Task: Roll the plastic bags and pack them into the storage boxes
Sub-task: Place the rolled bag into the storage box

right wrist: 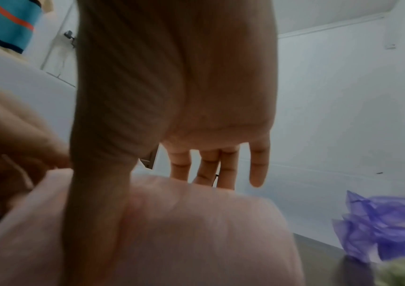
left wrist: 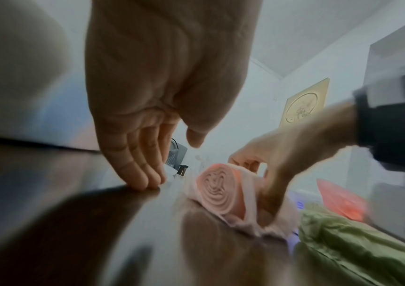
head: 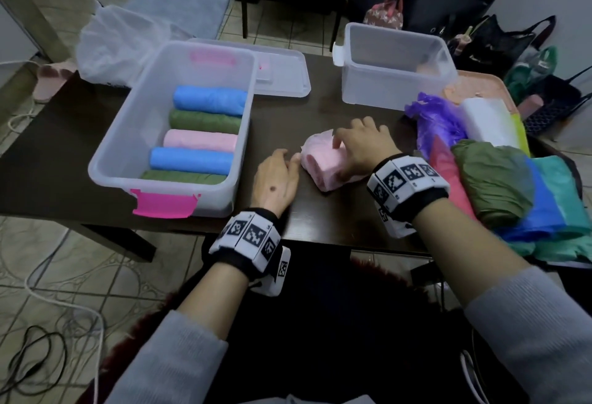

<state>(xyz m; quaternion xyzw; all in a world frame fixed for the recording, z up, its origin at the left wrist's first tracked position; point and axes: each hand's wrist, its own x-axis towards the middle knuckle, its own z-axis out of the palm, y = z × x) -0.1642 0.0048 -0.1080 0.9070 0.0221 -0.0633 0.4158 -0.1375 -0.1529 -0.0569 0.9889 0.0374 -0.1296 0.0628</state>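
Observation:
A partly rolled pink plastic bag (head: 320, 173) lies on the dark table (head: 64, 154) in front of me. Its spiral end (left wrist: 215, 190) faces my left hand. My right hand (head: 355, 147) arches over the roll (right wrist: 196, 232), thumb down the near side and fingers over the far side, gripping it. Just left of the roll, my left hand (head: 282, 166) rests with straight fingers (left wrist: 142, 174) on the tabletop and holds nothing. The clear storage box with pink latches (head: 115, 147) at the left holds several rolled bags: blue, green and pink.
A second clear box (head: 394, 89) stands at the back right; it looks empty. A clear lid (head: 285, 73) lies behind the left box. Loose bags pile up at the right: purple (head: 435, 122), white (head: 487, 122), green (head: 493, 179). A clear bag (head: 118, 41) sits at the back left.

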